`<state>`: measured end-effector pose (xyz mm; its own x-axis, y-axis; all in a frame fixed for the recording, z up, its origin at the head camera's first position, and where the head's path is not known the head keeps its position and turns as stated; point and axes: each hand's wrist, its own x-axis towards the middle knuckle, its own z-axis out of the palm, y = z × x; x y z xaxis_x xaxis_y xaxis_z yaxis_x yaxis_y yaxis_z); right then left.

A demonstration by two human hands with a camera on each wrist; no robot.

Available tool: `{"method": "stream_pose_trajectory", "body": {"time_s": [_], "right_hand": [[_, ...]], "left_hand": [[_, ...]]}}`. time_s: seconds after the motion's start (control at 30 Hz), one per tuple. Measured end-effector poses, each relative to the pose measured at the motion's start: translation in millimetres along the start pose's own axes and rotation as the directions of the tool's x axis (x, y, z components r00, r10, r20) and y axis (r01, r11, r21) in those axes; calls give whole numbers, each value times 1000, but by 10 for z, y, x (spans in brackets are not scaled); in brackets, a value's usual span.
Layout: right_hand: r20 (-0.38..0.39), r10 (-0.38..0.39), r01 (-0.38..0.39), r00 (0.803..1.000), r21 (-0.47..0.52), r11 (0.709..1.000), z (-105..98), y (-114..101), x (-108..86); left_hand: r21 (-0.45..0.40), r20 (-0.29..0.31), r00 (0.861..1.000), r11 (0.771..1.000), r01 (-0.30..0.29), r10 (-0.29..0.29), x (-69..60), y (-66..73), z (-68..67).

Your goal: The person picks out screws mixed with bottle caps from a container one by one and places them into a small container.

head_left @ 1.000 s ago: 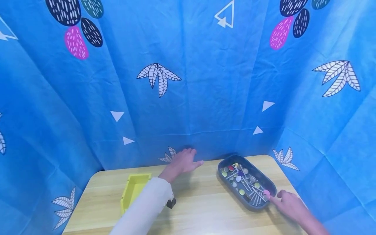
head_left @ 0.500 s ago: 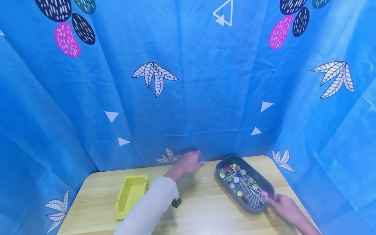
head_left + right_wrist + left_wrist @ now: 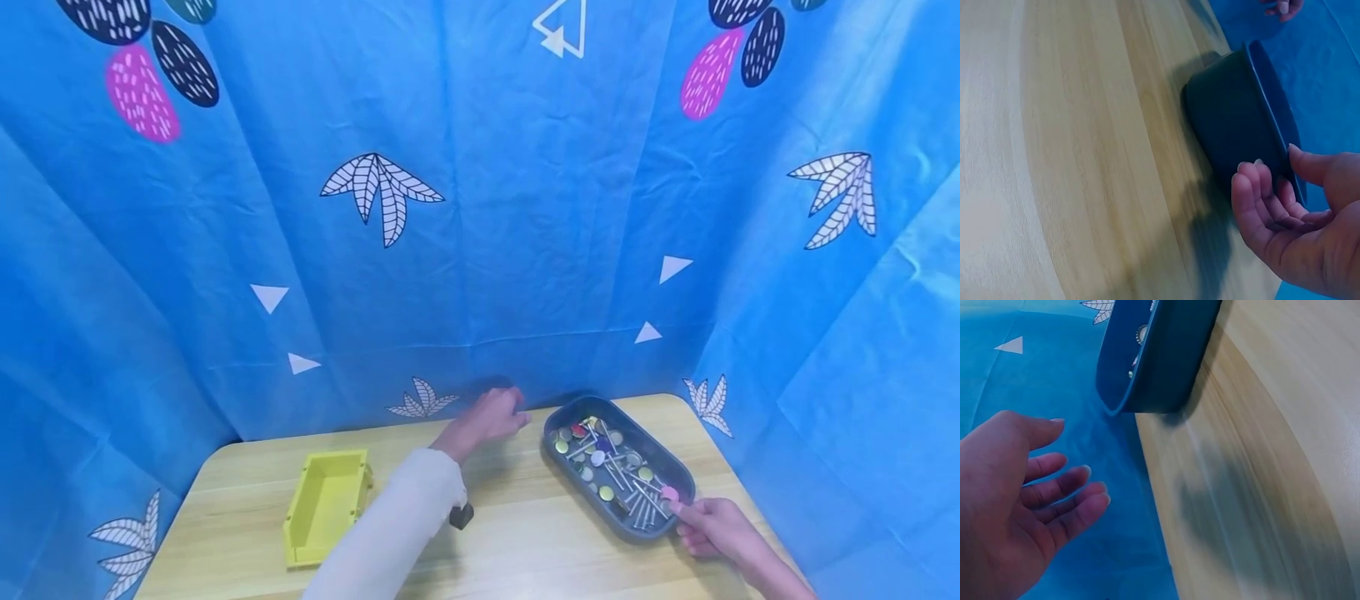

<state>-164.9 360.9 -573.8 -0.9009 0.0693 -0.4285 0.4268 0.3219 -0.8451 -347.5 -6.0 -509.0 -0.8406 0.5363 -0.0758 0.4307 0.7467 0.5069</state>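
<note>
A dark oblong tray (image 3: 640, 533) stands at the table's right side, holding loose metal nails or screws (image 3: 649, 505) and coloured round discs (image 3: 606, 492). At its near right end, my right hand (image 3: 716, 527) grips the rim. In the right wrist view the thumb lies over the rim of the tray (image 3: 1225, 115), with curled fingers against the outer wall. My left hand (image 3: 491, 414) hovers near the table's back edge, left of the tray. Its fingers (image 3: 1063, 487) are loosely bent and hold nothing; the left wrist view shows a gap between them and the tray (image 3: 1166, 369).
A yellow bin (image 3: 300, 546) stands on the left of the wooden table (image 3: 525, 550), beside my left sleeve (image 3: 397, 525). A small black object (image 3: 461, 516) shows at the left wrist. Blue patterned cloth (image 3: 480, 250) hangs behind the table and on both sides.
My right hand has gone from a pointing finger at the tray's end to a thumb-and-finger grip on its rim. The head view has shifted slightly; the left hand's fingers have bent more.
</note>
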Motion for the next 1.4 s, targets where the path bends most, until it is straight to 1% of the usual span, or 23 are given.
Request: {"method": "stream_pose_trajectory", "body": {"time_s": [0.13,0.27,0.4,0.5,0.63,0.8,0.87,0.97,1.03,1.1,1.27,1.4], "right_hand": [[89,7,-18,996,114,993,-56,6,-9],[123,22,-46,992,200,979,-76,-5,-25],[156,38,-82,987,281,956,-78,1,-30],[186,34,-93,982,319,943,-89,26,-21],[201,19,-86,979,330,940,-96,50,3],[190,19,-81,982,327,942,-95,54,25],[189,18,-78,982,317,945,-109,58,27],[191,16,-75,982,309,948,-119,65,34],[193,13,-73,981,310,948,-128,66,32],[194,9,-71,981,312,947,-132,67,30],[198,5,-70,980,325,943,-127,69,29],[198,-1,-65,980,326,943,-120,64,34]], "left_hand": [[-10,4,1000,1000,-5,5,41,1,32],[-32,2,1000,999,-3,3,84,2,57],[-95,19,1000,995,-4,6,147,13,96],[-135,28,1000,991,-4,7,203,26,149],[-161,5,1000,987,1,0,265,39,222],[-230,8,999,973,32,-31,280,64,313],[-261,13,999,965,33,-31,283,87,342],[-281,-2,1000,959,19,-20,303,123,371],[-292,-15,1000,956,6,-11,325,148,393],[-300,-22,1000,954,7,-14,351,165,426],[-311,-43,998,950,23,-38,414,192,516],[-318,-71,996,948,24,-49,437,223,549]]}}
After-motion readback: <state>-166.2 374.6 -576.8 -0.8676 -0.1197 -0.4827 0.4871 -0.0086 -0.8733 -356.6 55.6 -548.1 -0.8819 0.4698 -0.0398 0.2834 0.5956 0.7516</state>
